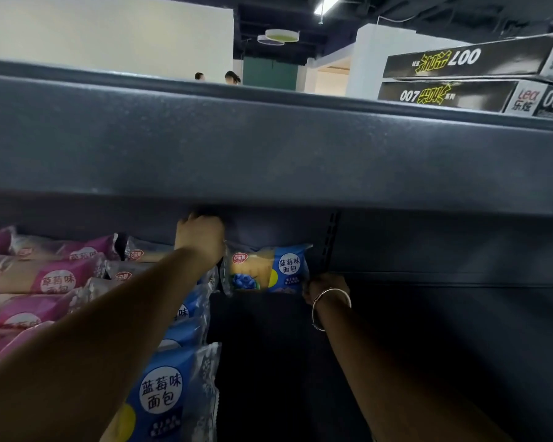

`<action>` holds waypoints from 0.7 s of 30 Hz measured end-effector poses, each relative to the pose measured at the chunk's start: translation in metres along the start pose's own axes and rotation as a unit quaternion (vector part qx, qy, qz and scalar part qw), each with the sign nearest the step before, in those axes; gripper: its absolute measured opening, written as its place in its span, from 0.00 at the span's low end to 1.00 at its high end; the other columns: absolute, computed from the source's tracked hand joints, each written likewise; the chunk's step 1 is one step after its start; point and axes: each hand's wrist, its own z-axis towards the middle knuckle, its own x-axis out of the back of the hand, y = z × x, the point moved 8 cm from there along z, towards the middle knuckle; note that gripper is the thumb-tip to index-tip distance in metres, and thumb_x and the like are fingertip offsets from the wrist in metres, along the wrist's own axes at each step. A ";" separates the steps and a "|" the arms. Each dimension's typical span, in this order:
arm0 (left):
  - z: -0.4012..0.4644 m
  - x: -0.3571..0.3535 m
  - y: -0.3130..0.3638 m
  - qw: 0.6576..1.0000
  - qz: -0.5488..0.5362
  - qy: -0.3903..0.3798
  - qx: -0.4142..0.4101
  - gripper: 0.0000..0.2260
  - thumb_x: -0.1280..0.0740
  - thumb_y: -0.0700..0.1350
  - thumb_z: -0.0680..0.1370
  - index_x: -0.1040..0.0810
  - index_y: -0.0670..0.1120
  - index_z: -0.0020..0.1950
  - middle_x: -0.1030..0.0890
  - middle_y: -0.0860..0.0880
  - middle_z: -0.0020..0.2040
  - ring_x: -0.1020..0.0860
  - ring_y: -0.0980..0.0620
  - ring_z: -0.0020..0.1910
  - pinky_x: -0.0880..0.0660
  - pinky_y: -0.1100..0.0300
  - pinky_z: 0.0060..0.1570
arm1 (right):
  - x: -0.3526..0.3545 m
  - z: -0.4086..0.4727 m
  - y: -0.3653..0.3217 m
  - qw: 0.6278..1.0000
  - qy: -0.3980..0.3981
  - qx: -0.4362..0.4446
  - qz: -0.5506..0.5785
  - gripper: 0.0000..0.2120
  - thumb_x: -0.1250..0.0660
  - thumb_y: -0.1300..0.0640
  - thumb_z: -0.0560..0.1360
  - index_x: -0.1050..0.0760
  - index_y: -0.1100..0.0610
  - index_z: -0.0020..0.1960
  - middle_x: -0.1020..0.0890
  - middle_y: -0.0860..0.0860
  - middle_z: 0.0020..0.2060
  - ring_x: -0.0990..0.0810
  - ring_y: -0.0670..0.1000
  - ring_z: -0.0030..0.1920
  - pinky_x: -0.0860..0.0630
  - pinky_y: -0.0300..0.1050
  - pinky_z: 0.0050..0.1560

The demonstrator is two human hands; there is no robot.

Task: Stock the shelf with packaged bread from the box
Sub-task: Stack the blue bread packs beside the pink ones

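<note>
Bread pack (270, 269) upright at shelf (428, 282) back, beside blue row.
Light, soft, slippery film; take by sealed edges. Left hand (201, 237) at its top corner, right hand (326, 287) at its lower edge; grips cannot be told.

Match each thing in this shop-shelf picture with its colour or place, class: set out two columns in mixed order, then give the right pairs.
Things:
1. upright bread packet at the back of the shelf
2. bread packets stacked on the far left
3. bracelet
4. flat black boxes

Colour or place:
A. on the right wrist
B. on top of the shelf unit, upper right
C. blue
D. pink

Pairs: 1-C, 2-D, 3-A, 4-B
</note>
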 end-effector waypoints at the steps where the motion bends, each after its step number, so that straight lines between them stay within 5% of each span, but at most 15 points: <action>1: 0.000 0.000 -0.001 1.000 -0.010 0.004 0.006 0.11 0.40 0.38 0.75 0.21 0.40 0.54 0.22 0.40 0.58 0.27 0.41 0.61 0.32 0.52 0.58 | 0.003 0.001 0.001 1.000 0.012 -0.002 -0.018 0.19 0.44 0.50 0.80 0.26 0.60 0.63 0.23 0.56 0.62 0.25 0.55 0.63 0.28 0.43 0.60; 6: -0.001 -0.002 0.003 1.000 -0.020 0.018 0.006 0.09 0.39 0.37 0.75 0.20 0.40 0.49 0.20 0.40 0.55 0.25 0.40 0.57 0.30 0.53 0.54 | -0.007 0.004 0.008 0.999 -0.045 0.001 0.028 0.17 0.39 0.61 0.77 0.29 0.65 0.64 0.24 0.59 0.63 0.24 0.58 0.62 0.25 0.45 0.60; 10: -0.002 -0.008 0.000 0.999 -0.043 0.011 0.016 0.10 0.40 0.36 0.75 0.20 0.43 0.51 0.20 0.41 0.55 0.24 0.40 0.56 0.29 0.54 0.52 | 0.000 0.003 0.015 1.000 -0.009 0.005 0.004 0.16 0.32 0.50 0.74 0.20 0.63 0.52 0.18 0.55 0.45 0.21 0.52 0.43 0.27 0.41 0.43; 13: -0.004 -0.007 -0.002 0.998 -0.061 0.021 0.011 0.12 0.38 0.37 0.75 0.21 0.46 0.56 0.20 0.42 0.57 0.24 0.40 0.58 0.29 0.53 0.54 | 0.003 -0.003 0.014 1.000 -0.012 0.010 -0.022 0.16 0.35 0.49 0.76 0.21 0.61 0.53 0.19 0.54 0.45 0.25 0.49 0.37 0.32 0.36 0.38; 17: -0.008 -0.002 -0.002 0.996 -0.086 0.035 0.001 0.15 0.37 0.40 0.76 0.24 0.47 0.62 0.21 0.42 0.60 0.26 0.40 0.61 0.29 0.53 0.57 | 0.012 -0.016 0.005 0.999 0.002 0.023 -0.030 0.14 0.37 0.54 0.77 0.22 0.63 0.56 0.19 0.57 0.54 0.21 0.56 0.53 0.32 0.39 0.45; 21: -0.014 0.003 0.001 0.994 -0.101 0.031 -0.009 0.18 0.37 0.41 0.76 0.28 0.48 0.66 0.23 0.42 0.63 0.28 0.40 0.63 0.31 0.53 0.59 | 0.011 -0.023 0.003 0.999 -0.005 0.031 -0.040 0.18 0.37 0.49 0.77 0.23 0.62 0.56 0.19 0.58 0.55 0.21 0.56 0.56 0.33 0.38 0.44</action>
